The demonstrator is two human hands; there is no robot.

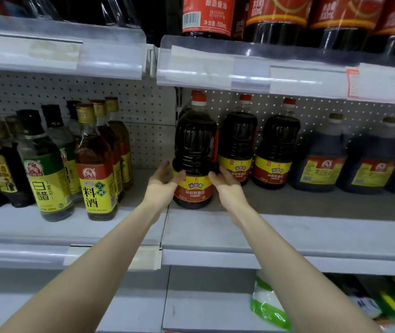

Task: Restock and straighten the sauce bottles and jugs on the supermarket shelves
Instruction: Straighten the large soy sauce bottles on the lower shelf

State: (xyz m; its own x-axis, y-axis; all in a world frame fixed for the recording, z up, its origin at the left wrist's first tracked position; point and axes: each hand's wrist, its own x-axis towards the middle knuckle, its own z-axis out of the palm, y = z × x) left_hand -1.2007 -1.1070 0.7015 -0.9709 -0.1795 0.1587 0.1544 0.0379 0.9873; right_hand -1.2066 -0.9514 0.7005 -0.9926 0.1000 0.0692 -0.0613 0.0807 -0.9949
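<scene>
- Vinegar bottle (45, 174) and cooking wine bottle (95, 174): both stand upright at the front of the left bay with their labels facing out. More bottles are queued behind them. No action is needed here, in my judgement.
- Left hand (161, 186): half closed, cupping the lower left flank of the soy sauce jug (194, 152), thumb on the edge of its label.
- Soy sauce jug: upright on the shelf (287, 227), at the left end of the right bay. It is set further forward than its neighbours. A second red cap shows close behind it. The label faces squarely outward, which I take to be the reason for the two-sided hold: it lets me turn and slide the jug without tipping it.
- Right hand (227, 188): mirrors the left, fingers curved round the jug's right flank, thumb at the label edge.
- Matching jugs (237, 150): two stand just to the right, set back from the shelf edge. I judge they need pulling forward into line.
- Darker jugs (319, 159): further right, upright but blurred, so I cannot tell their alignment.
</scene>
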